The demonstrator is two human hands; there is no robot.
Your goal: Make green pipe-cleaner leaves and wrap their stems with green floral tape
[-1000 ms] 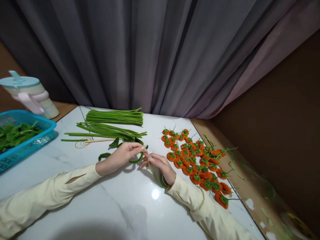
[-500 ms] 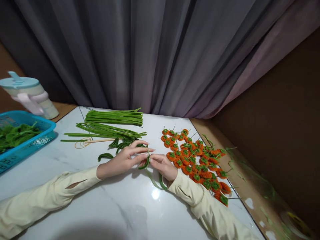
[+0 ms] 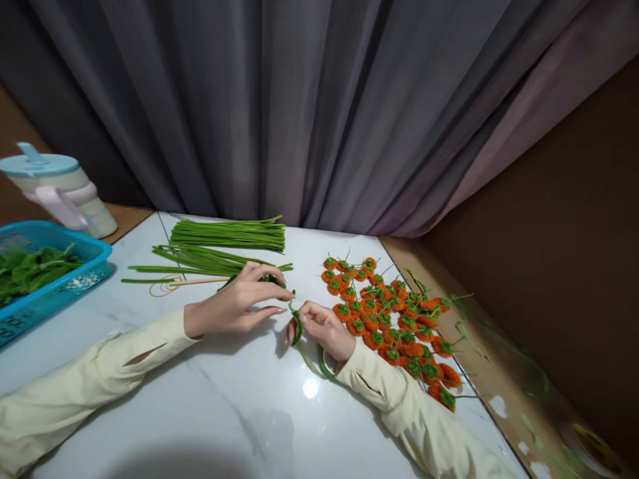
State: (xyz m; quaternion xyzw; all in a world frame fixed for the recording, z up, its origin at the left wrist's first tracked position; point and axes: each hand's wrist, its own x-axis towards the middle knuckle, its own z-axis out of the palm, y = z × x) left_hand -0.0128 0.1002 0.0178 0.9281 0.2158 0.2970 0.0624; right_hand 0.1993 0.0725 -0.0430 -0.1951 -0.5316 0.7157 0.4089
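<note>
My right hand point(image 3: 327, 330) is closed, pinching a small curved green pipe cleaner piece point(image 3: 298, 326) between thumb and fingers. A pale green strip of tape point(image 3: 308, 359) trails below it toward a green tape roll point(image 3: 325, 367), partly hidden beside my right wrist. My left hand point(image 3: 244, 299) is just left of the piece, with thumb and fingers apart. Its fingertips come close to the piece's thin upper end; whether they touch I cannot tell. Behind the left hand lie dark green curled pieces point(image 3: 279, 279), mostly covered by it.
Bundles of straight green pipe cleaners point(image 3: 227, 235) lie at the back. Nearby is a thin stick point(image 3: 200, 281) with an orange loop. Many orange persimmon-like pieces point(image 3: 369, 306) with green tops spread at right. A blue basket point(image 3: 94, 263) of green leaves and a lidded cup point(image 3: 64, 193) stand left.
My left hand has drawn back left from the green piece, and its fingers have opened. The piece has tilted more upright in my right hand, which has stayed nearly in place.
</note>
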